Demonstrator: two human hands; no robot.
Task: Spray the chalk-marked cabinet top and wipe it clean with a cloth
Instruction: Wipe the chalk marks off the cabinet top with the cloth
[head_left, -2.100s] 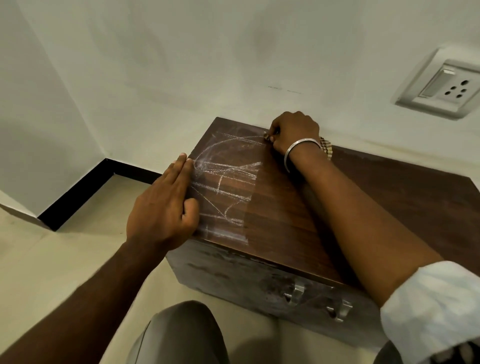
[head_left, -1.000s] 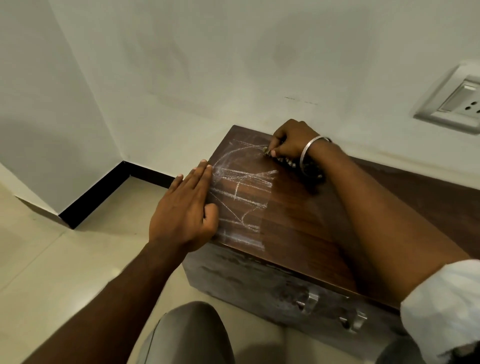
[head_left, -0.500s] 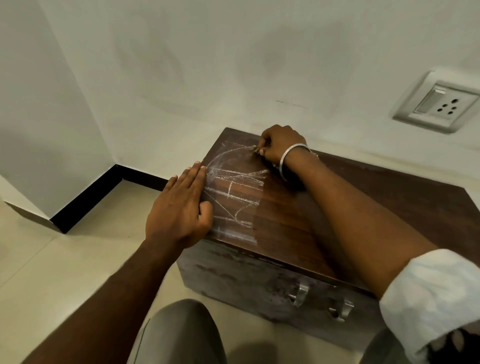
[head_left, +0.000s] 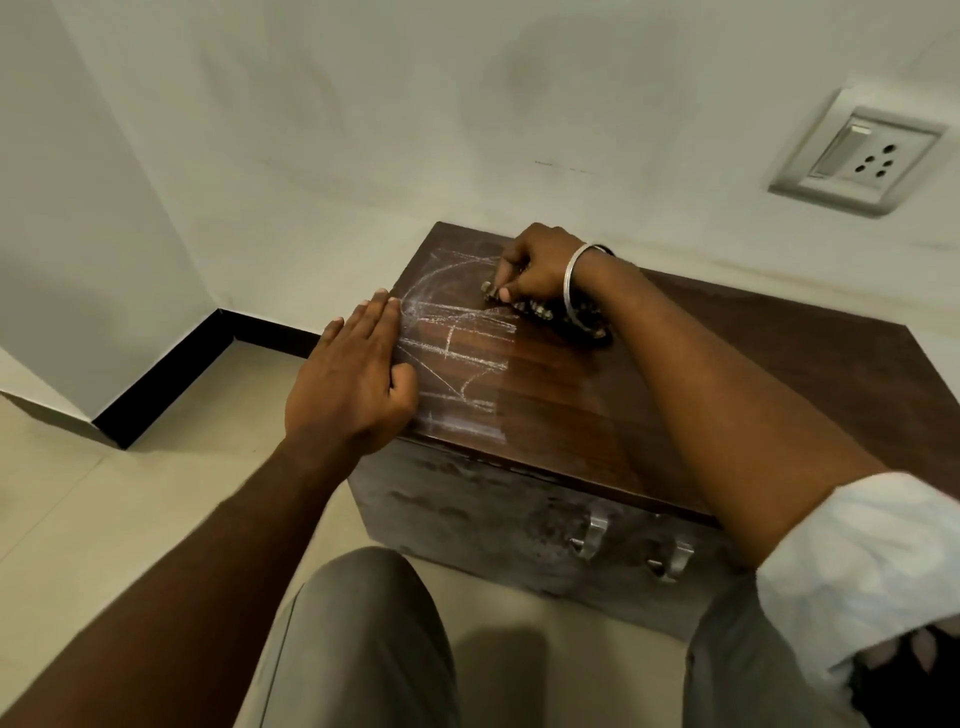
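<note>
A low dark wooden cabinet stands against the wall. White chalk lines cover the left part of its top. My left hand lies flat on the cabinet's left edge, fingers together, holding nothing. My right hand is at the far left of the top, fingers pinched on a small piece of chalk whose tip touches the wood. A metal bangle and a bead bracelet sit at that wrist. No spray bottle or cloth is in view.
Two metal handles sit on the cabinet's front. A white switch and socket plate is on the wall at the upper right. Beige floor tiles and a black skirting lie to the left. My grey-trousered knees are at the bottom.
My right hand has drawn the chalk down and toward me from the far edge, lengthening the marks. My left hand stays pressed on the left edge.
</note>
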